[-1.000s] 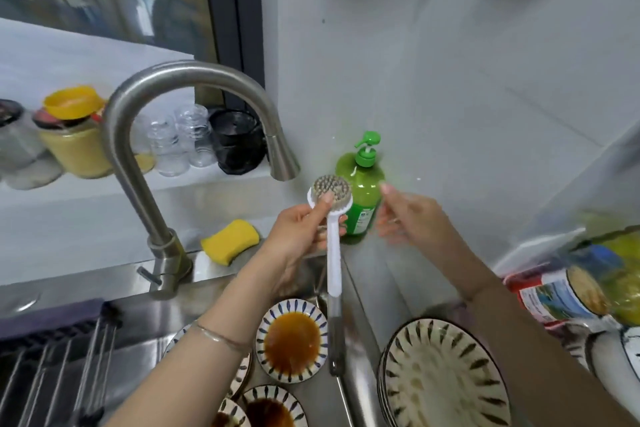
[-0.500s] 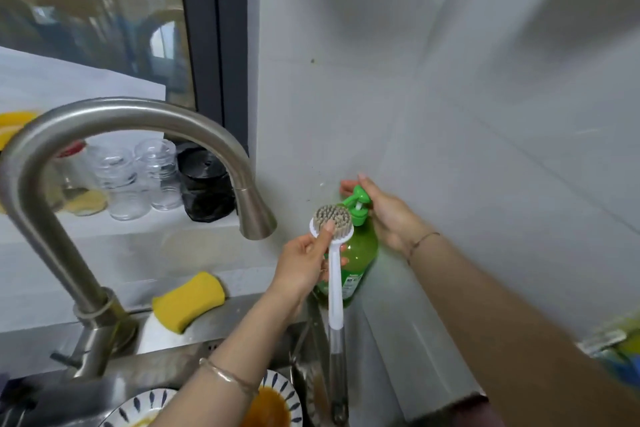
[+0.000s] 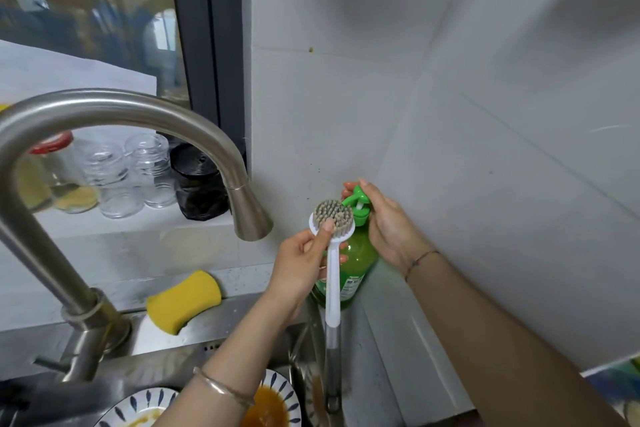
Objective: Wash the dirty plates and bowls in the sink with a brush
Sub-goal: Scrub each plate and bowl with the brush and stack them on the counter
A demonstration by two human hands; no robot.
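Gripping the brush (image 3: 333, 218): the left hand (image 3: 304, 270) has its fingers curled round the white handle, thumb tip on the edge of the bristles.
Brush position: upright above the back right corner of the sink (image 3: 180, 336), just in front of the soap bottle (image 3: 360, 263).
Brush look: round white head on top, tan-grey bristle tufts facing the camera, white handle running down into a grey lower part.
Right hand (image 3: 388, 225): fingers curled round the top of the bottle at the pump (image 3: 356, 196).
Soap bottle contents: green liquid in a see-through green body with a label low on the front; it stands on the surface (image 3: 388, 340) in the tiled corner.
Bowl (image 3: 270, 406): in the sink, white with dark rim strokes, brown sauce pooled inside, partly covered by the left forearm.
Plate (image 3: 138, 409): same pattern, yellowish smears, cut off at the bottom edge.
Windowsill (image 3: 138, 222): two clear glass jars (image 3: 117, 180) that look empty, a red-lidded jar (image 3: 52, 146) with something yellowish at its bottom, and a black container (image 3: 199, 180) whose contents cannot be told.
Sponge (image 3: 183, 300): yellow, on the sink's back ledge near the base of the faucet (image 3: 138, 107).
Hard to make out: the brush's lower end blurs into the sink edge, and whether the pump is pressed down cannot be told.
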